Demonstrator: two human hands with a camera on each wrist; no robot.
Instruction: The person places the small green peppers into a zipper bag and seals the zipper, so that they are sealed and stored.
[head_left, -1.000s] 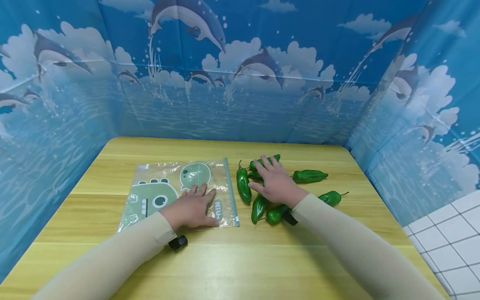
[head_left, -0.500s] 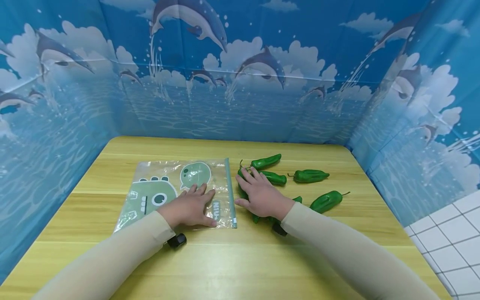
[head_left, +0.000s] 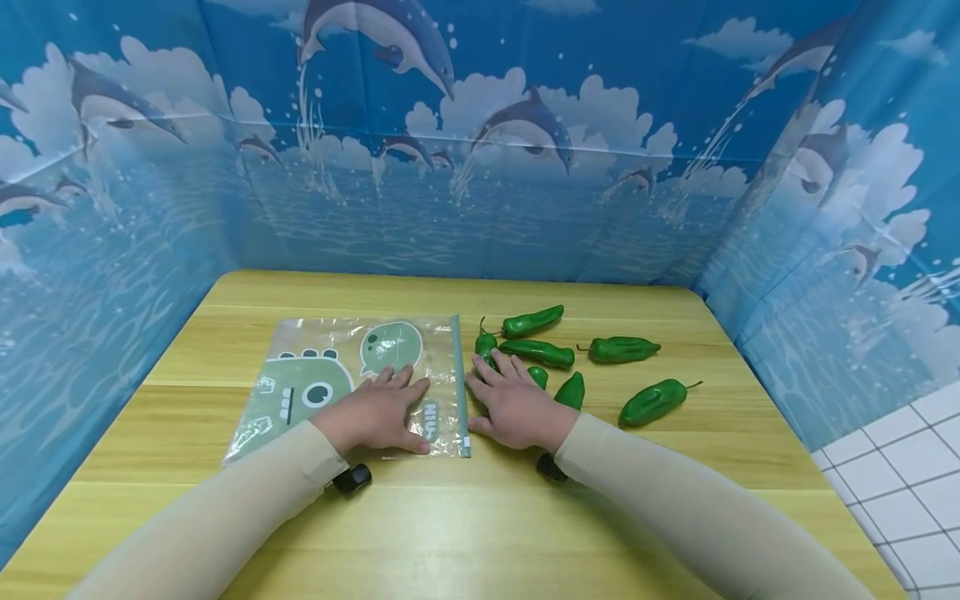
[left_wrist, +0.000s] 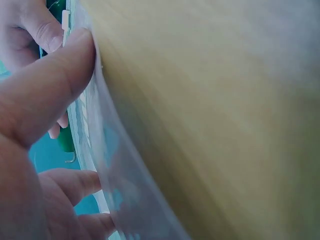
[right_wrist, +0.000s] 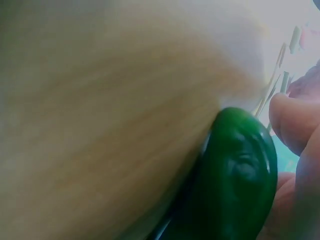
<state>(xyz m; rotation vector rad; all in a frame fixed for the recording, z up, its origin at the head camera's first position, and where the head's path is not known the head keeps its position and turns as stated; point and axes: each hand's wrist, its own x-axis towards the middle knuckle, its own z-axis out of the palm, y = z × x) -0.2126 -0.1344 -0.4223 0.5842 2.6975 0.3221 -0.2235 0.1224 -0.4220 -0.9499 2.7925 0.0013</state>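
A clear zip bag point(head_left: 318, 387) printed with green cartoon dinosaurs lies flat on the table, its green zip strip point(head_left: 461, 375) on the right. My left hand point(head_left: 381, 414) rests on the bag's right half, fingers spread. Beside the zip strip my right hand point(head_left: 517, 406) is spread low over green peppers, partly covering a pepper point(head_left: 485, 343) and others under it. Another pepper point(head_left: 570, 392) shows past its wrist side. In the right wrist view a glossy pepper point(right_wrist: 235, 165) lies close to the fingers. The left wrist view shows the left thumb point(left_wrist: 55, 85) at the bag's edge.
More green peppers lie around the right hand: one pepper point(head_left: 534, 321) at the back, one pepper point(head_left: 538, 352) just below it, and two peppers to the right, a pepper point(head_left: 624, 350) and a pepper point(head_left: 654, 403). Blue dolphin-print curtains point(head_left: 480, 225) enclose the wooden table point(head_left: 420, 533).
My right hand has moved left and slightly toward me, from over the pepper pile to beside the zip strip, and the near peppers have shifted. My left hand has stayed on the bag.
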